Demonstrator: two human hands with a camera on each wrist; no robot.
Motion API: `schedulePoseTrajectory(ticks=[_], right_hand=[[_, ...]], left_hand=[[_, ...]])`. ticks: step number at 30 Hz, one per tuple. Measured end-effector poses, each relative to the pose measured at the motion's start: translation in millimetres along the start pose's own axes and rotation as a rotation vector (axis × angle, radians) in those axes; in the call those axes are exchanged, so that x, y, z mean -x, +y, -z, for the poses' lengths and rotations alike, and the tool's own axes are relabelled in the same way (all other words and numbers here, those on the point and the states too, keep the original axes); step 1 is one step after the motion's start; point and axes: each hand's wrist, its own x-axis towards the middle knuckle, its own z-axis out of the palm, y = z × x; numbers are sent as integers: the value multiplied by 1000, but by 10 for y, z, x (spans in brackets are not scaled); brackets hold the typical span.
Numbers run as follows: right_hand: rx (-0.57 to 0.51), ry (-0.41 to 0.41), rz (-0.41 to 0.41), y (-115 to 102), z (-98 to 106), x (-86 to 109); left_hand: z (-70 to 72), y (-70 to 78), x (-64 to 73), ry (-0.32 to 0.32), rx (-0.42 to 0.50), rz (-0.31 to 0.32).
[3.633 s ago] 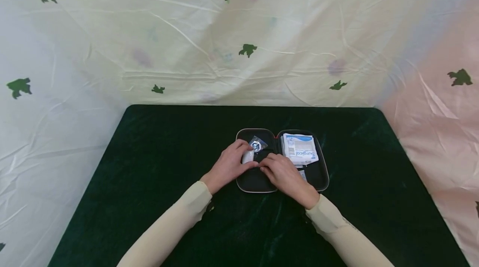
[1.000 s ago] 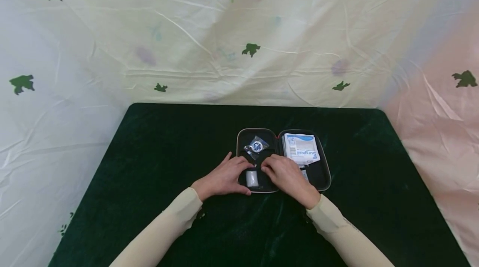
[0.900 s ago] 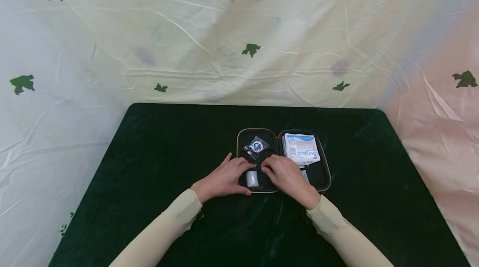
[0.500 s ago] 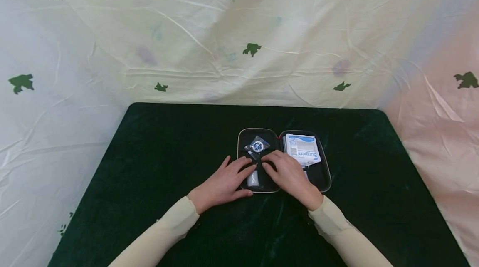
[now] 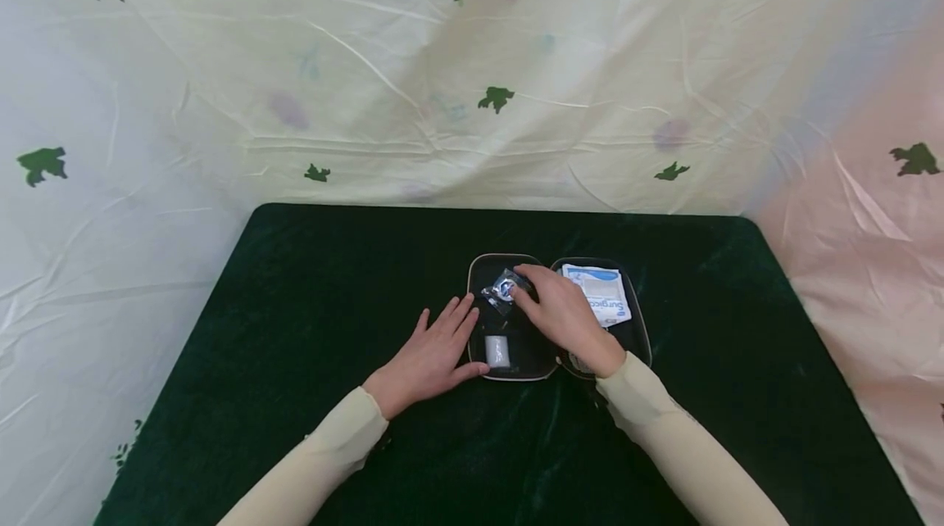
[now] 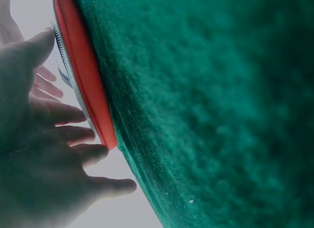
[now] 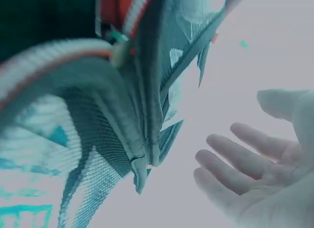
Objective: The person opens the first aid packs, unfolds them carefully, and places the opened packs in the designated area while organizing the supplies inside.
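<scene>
An unzipped case (image 5: 527, 362) lies spread flat on the table, dark inside and red outside in the left wrist view. My left hand (image 5: 428, 358) rests with straight, spread fingers at its left rim. In its left half sit a small white wrapped roll (image 5: 497, 351) and, farther back, a clear packet (image 5: 494, 294) with a round blue-and-white item. My right hand (image 5: 564, 309) hovers over the hinge side, fingertips by the clear packet. Its fingers are extended with nothing between them in the right wrist view. The right half holds a white-and-blue packet (image 5: 608, 301) marked Surgical, partly covered by that hand.
A dark green cloth (image 5: 354, 280) covers the table. Mesh pockets (image 7: 93, 184) line the case by the hinge. Behind and beside the table hangs a pale curtain (image 5: 413, 133) with green leaf shapes.
My left hand has let go of the white roll, now in the near left part of the case, and drawn back to the rim. My right hand has moved away from me, toward the clear packet.
</scene>
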Motion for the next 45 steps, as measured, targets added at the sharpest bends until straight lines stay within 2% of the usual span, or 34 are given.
schedulePoseTrajectory(ticks=[5, 8, 19, 23, 31, 36, 45], right_hand=[[-3, -92, -56, 14, -19, -153], [14, -121, -83, 48, -69, -220], [83, -126, -99, 71, -169, -307], [38, -109, -89, 57, -149, -295], [-167, -2, -116, 106, -24, -164], [-176, -12, -129, 181, 40, -66], [-170, -53, -101, 265, 35, -2]], left_hand=[[-8, 1, 3, -27, -7, 18], [-15, 3, -4, -39, -10, 17], [-15, 20, -22, -53, -5, 22], [-18, 9, -29, -58, 5, 22], [-10, -15, -41, -58, 23, 21], [-6, -20, -31, -52, 28, 15], [-1, -8, 0, -42, 36, 17]])
